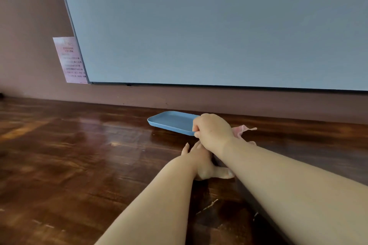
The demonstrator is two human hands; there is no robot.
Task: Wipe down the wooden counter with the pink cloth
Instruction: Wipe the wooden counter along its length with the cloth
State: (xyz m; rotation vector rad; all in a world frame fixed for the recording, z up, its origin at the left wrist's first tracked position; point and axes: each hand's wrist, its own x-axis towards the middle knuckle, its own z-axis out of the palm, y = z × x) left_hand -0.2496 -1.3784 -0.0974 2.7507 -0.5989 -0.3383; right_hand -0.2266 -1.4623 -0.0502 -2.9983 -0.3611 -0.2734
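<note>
One head-worn camera looks forward and down, close over the wooden surface (79, 155), facing the wall (29, 26).

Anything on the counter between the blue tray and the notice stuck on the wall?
Nothing: in the head view the wooden counter is bare from the blue tray leftward toward the notice, showing only glossy reflections.

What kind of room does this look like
Probably a lodging or meeting room, hard to say: a long wooden counter against the wall, a large screen mounted above it, and a printed notice beside the screen.
</note>
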